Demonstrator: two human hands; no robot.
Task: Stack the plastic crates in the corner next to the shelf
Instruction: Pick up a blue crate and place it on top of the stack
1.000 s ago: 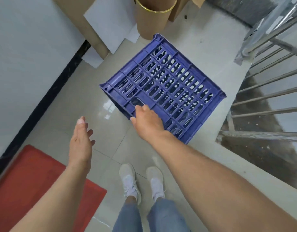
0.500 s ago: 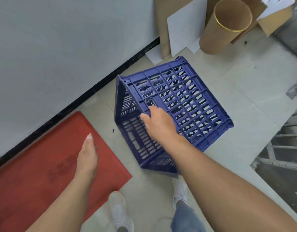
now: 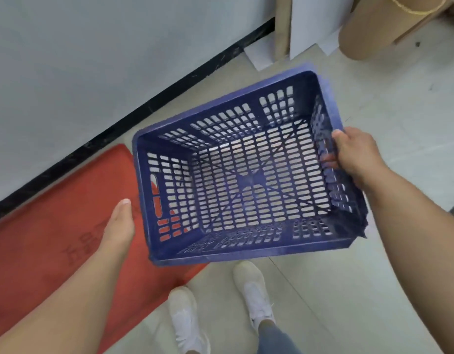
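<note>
Right hand (image 3: 356, 157) grips blue crate (image 3: 246, 175) rim; left hand (image 3: 119, 226) flat, seemingly just beside it

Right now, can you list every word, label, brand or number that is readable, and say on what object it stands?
None can be read.
Red mat: faint dark characters are printed on it, too blurred to read.
Blue crate: no label or number shows.
Cardboard tube: no print shows.
</note>
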